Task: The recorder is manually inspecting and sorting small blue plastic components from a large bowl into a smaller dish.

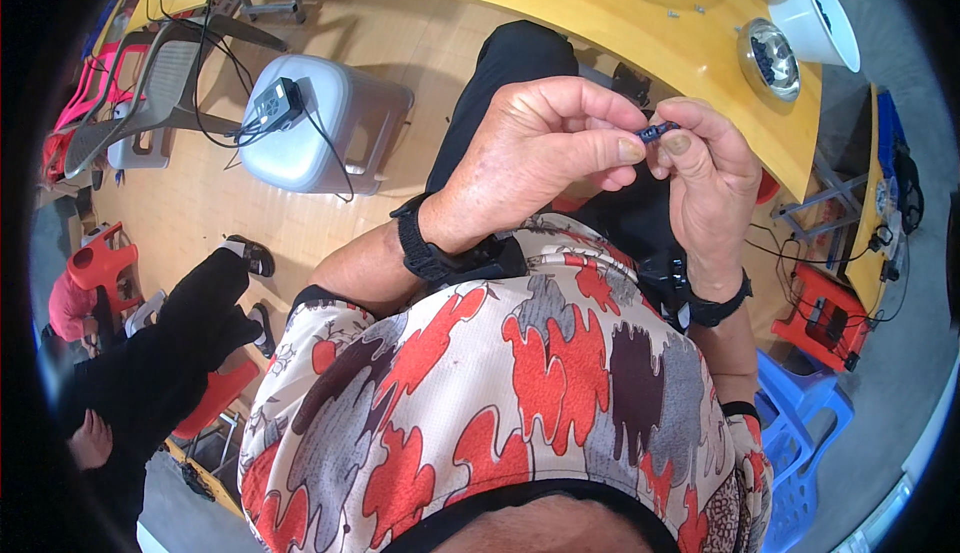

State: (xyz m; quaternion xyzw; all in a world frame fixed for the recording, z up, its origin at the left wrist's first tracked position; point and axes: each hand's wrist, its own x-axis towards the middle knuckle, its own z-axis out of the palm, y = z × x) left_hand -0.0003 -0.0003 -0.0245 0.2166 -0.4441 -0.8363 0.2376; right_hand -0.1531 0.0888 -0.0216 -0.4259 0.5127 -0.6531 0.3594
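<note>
Between my two hands is a small dark blue-black piece [657, 132], short and narrow, too small to name its kind. My left hand [555, 143] pinches its left end between thumb and forefinger. At the other end, the thumb and fingers of my right hand [705, 153] close on it. Both hands are held over my lap, near the edge of the yellow table [600, 3]. On that table a shiny metal bowl [768, 59] holds several small dark pieces. A white tub [815, 21] tilts beside the bowl, with dark pieces inside.
Small bits lie on the tabletop. To the left, a pale plastic stool [300, 143] carries a black device [278, 103] with trailing cables. A person in black [160, 363] sits at the lower left. Blue [800, 433] and red [822, 318] stools stand at the right.
</note>
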